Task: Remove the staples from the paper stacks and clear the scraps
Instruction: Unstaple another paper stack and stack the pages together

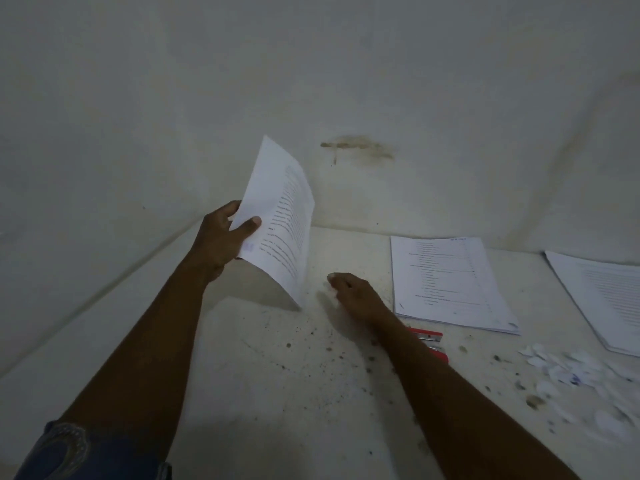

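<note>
The stained white surface (pixel 277 393) runs into a corner of bare wall (pixel 311 81). Nearest me, well to the right of my right forearm, lies a scatter of torn scraps (pixel 568 372). A red staple tool (pixel 431 337) sits partly hidden under that forearm. My right hand (pixel 353 294) rests palm down on the surface, fingers loosely bent and blurred, with nothing visible in it. Up and to the left of it, my left hand (pixel 221 237) pinches a paper stack (pixel 280 223) by its left edge, thumb in front. The stack's long axis stands nearly upright and its lower corner curls just above the surface. I cannot see its staple. My right hand is the nearer to the tool, I judge. Farther right lie a flat stack (pixel 446 278) and another stack (pixel 602 299).
</note>
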{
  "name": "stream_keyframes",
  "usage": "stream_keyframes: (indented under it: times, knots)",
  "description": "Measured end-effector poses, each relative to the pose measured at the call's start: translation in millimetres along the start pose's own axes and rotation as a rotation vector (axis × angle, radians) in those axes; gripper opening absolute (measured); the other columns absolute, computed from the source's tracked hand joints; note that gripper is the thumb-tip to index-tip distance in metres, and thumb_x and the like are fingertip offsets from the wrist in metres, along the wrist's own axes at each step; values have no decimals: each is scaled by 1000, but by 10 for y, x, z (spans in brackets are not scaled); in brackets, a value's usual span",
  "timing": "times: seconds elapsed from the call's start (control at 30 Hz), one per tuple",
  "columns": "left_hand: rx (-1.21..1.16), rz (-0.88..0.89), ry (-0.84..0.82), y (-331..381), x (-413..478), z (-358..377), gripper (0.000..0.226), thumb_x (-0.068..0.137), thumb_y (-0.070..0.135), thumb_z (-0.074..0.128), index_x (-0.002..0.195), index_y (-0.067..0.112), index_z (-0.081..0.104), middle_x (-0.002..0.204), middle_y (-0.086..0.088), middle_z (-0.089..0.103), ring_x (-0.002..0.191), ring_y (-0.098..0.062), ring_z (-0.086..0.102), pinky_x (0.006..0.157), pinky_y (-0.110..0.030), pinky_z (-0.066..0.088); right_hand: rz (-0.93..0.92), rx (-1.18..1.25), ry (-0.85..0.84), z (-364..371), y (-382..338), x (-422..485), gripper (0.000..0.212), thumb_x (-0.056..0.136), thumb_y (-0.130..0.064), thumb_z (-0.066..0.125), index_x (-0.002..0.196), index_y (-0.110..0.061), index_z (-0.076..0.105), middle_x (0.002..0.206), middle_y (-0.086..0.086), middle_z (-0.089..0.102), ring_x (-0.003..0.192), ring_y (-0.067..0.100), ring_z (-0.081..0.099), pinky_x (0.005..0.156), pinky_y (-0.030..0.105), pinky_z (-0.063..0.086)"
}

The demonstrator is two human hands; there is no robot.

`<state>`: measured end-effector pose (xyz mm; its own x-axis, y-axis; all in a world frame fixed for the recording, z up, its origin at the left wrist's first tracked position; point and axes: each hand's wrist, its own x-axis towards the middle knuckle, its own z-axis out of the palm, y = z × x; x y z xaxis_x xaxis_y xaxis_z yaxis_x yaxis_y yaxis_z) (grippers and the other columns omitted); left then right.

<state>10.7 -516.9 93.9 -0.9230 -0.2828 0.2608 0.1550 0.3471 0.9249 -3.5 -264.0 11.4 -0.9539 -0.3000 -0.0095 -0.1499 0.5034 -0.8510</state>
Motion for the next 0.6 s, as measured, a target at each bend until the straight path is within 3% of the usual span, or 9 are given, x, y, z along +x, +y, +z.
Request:
stream_keyframes:
  times: [0.07, 0.2, 0.3, 0.37, 0.43, 0.5, 0.6]
  knots:
    - [-95, -1, -45, 116, -138, -41, 43, 90, 31, 69, 130, 20, 59, 115, 2, 69, 94, -18, 70, 65, -29, 61, 132, 222, -33, -108, -70, -48, 60, 102, -56, 37, 139, -12, 53, 139, 6, 57, 121, 24, 57, 104, 38, 45]
    - [-279, 3, -144, 292, -429, 62, 44, 88, 25, 69, 131, 17, 60, 120, -2, 71, 104, -24, 70, 85, -40, 59, 199, 577, -109, -277, -186, -176, 83, 88, -77, 35, 142, -15, 49, 137, 6, 61, 120, 24, 60, 107, 46, 46]
    - [-329, 31, -207, 427, -644, 234, 41, 90, 20, 66, 130, 14, 60, 116, -2, 72, 101, -23, 72, 80, -33, 60, 134, 843, -76, -413, -270, -324, 73, 89, -77, 37, 129, -19, 56, 125, 10, 66, 112, 28, 65, 100, 50, 50]
    - [-307, 59, -235, 487, -786, 352, 38, 92, 18, 65, 130, 14, 60, 115, -1, 73, 100, -22, 72, 79, -31, 60, 33, 938, -4, -539, -267, -449, 64, 90, -67, 49, 129, -18, 59, 126, 13, 67, 114, 33, 66, 101, 55, 49]
    - [-285, 67, -295, 483, -931, 458, 38, 93, 19, 63, 131, 16, 58, 118, -1, 72, 102, -21, 71, 83, -33, 59, 31, 917, 140, -709, -201, -620, 50, 90, -48, 66, 123, -11, 64, 118, 13, 71, 109, 35, 68, 99, 58, 50]
    - [-236, 44, -366, 439, -1051, 508, 38, 94, 21, 63, 132, 19, 56, 117, 1, 72, 102, -21, 71, 83, -33, 59, 39, 790, 240, -865, -129, -768, 34, 91, -31, 70, 118, -10, 64, 113, 12, 73, 102, 32, 72, 95, 55, 54]
    - [-246, -38, -485, 386, -1219, 586, 37, 94, 17, 63, 129, 23, 55, 112, 2, 74, 98, -22, 72, 78, -35, 61, -56, 486, 290, -1058, -50, -1047, 29, 92, -35, 68, 115, -18, 62, 114, 2, 73, 96, 20, 73, 90, 42, 58]
